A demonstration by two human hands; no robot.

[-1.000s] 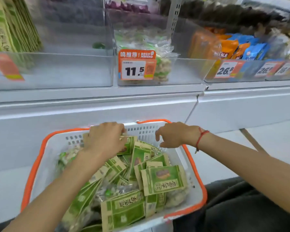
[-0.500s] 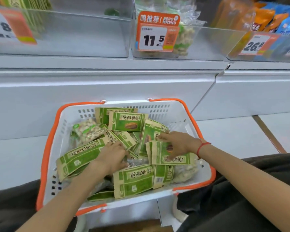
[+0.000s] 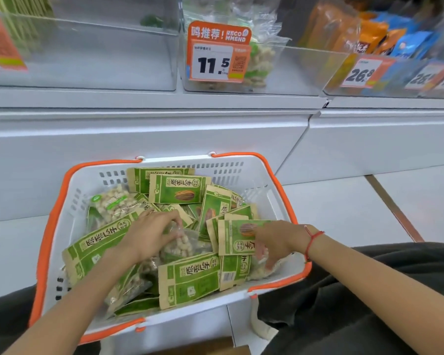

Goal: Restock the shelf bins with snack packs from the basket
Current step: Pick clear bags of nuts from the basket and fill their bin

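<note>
A white basket with an orange rim point(image 3: 280, 180) sits in front of me, full of green paper snack packs point(image 3: 182, 192) and some clear packs of pale nuts point(image 3: 113, 201). My left hand point(image 3: 149, 234) is in the middle of the basket, its fingertips pinching a clear nut pack point(image 3: 182, 245). My right hand point(image 3: 277, 239), with a red string at the wrist, reaches past a green pack point(image 3: 237, 237). Its fingers curl down onto another clear pack point(image 3: 263, 271) in the near right corner; the pack partly hides them. Above stands a clear shelf bin point(image 3: 300, 73) tagged 11.5, with a few clear nut packs point(image 3: 260, 60) inside.
The clear bin to the left point(image 3: 87, 60) looks nearly bare, with green packs point(image 3: 23, 29) at its far left. Bins at the right hold orange point(image 3: 369, 37) and blue packs point(image 3: 408, 44). A white shelf front point(image 3: 164, 134) runs behind the basket. My dark trousers point(image 3: 356, 290) are at the lower right.
The view has dropped from the shelf toward the basket. My left hand shifted right onto a clear nut pack. My right hand slid down from the green pack to the near right corner.
</note>
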